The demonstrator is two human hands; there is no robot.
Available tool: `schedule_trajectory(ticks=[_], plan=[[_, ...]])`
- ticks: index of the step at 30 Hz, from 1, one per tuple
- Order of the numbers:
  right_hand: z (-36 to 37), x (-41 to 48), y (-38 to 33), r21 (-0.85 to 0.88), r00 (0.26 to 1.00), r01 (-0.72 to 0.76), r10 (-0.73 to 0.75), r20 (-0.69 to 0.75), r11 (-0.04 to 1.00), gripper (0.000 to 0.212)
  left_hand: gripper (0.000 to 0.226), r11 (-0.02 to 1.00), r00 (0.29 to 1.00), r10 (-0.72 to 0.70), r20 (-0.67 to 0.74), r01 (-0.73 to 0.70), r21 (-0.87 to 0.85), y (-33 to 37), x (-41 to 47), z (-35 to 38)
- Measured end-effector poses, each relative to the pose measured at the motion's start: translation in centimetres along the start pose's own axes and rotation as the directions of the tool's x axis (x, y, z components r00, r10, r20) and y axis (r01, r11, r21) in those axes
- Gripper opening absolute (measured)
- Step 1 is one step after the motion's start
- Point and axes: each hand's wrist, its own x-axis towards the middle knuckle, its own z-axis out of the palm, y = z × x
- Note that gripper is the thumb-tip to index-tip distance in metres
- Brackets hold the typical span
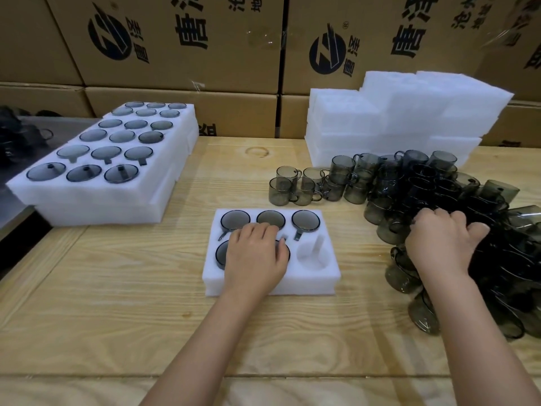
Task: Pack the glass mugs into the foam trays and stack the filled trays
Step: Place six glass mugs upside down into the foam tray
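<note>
Single wide head-worn view, forward and down, close above foam tray point(310, 284) on table point(117, 288)

Bare table point(366, 259) runs between foam tray point(307, 285) and mug pile point(439, 194); filled stacks point(96, 200) flank left.
</note>
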Motion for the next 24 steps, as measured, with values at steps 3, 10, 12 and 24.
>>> schedule_trajectory(ticks=[3, 10, 12, 24], plan=[[-1.1, -1.3, -1.1, 0.155, 0.993, 0.091, -0.077, -0.092, 0.984, 0.015, 0.034, 0.998, 0.998, 0.007, -0.055, -0.011, -0.055, -0.3, 0.0, 0.3], [-4.1, -5.6, -5.7, 0.533, 0.907, 0.412, -0.392, -0.156, 0.739, 0.007, 0.033, 0.817, 0.985, 0.061, -0.158, -0.14, -0.559, 1.7, 0.4, -0.6], [-4.1, -6.1, -6.3, 0.536, 0.822, 0.536, -0.548, -0.155, 0.653, 0.01, 0.029, 0.577, 0.993, 0.028, 0.112, 0.076, -0.813, 1.9, 1.1, -1.6], [-2.8, -4.5, -4.9, 0.871, 0.741, 0.416, -0.652, -0.159, 0.261, 0.024, 0.066, 0.234, 0.861, 0.243, 0.447, 0.395, -0.888, -1.7, 2.7, -3.1]])
